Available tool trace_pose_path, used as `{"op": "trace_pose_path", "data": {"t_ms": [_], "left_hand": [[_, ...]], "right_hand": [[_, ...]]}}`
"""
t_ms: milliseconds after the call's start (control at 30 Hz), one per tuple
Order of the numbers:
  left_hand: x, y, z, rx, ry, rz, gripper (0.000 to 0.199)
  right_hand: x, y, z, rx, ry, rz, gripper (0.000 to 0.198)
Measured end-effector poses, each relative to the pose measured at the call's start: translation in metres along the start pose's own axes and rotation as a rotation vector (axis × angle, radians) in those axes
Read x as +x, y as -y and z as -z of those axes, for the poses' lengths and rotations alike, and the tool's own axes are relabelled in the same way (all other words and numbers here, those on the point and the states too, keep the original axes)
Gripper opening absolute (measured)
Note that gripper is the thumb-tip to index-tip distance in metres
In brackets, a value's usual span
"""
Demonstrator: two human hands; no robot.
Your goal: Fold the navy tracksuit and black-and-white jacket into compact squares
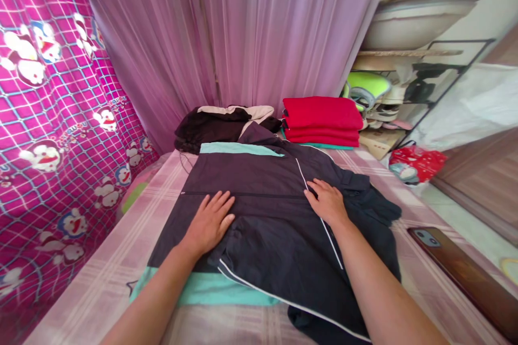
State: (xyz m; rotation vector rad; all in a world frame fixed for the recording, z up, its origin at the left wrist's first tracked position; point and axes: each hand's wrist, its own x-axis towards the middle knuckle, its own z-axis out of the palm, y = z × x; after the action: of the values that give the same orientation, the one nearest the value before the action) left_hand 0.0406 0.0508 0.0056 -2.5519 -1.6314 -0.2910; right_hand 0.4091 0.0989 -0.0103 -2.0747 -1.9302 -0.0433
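Note:
A dark zip-up jacket [259, 175] with white piping and mint-green side panels lies spread over the table, its collar end to the right. One sleeve is folded across the body toward the left. My left hand [208, 223] rests flat on the jacket near that sleeve's cuff, fingers stretched out. My right hand [326, 202] lies on the jacket beside a white piping line, fingers extended and a little spread. Neither hand grips the cloth. Part of the jacket's right side is hidden by my right forearm.
Behind the jacket sit a dark and cream garment bundle [218, 124] and a stack of folded red clothes [321, 121]. A phone [465, 275] lies at the right on the checked tablecloth [109, 259]. A shoe rack [445, 81] and a red bag [421, 164] stand beyond. Purple curtains [259, 27] hang behind.

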Motion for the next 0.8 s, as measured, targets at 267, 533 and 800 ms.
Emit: {"op": "trace_pose_path", "data": {"t_ms": [267, 533, 800], "left_hand": [[-0.002, 0.014, -0.002, -0.018, 0.079, 0.152, 0.054], [-0.002, 0.009, 0.007, 0.006, 0.097, 0.279, 0.055], [0.000, 0.008, 0.013, -0.042, 0.137, 0.343, 0.057]], "right_hand": [[0.001, -0.004, -0.005, 0.017, -0.035, 0.005, 0.040], [0.001, -0.004, -0.005, -0.007, -0.040, 0.023, 0.041], [0.000, 0.004, 0.000, -0.135, 0.058, 0.003, 0.052]]}}
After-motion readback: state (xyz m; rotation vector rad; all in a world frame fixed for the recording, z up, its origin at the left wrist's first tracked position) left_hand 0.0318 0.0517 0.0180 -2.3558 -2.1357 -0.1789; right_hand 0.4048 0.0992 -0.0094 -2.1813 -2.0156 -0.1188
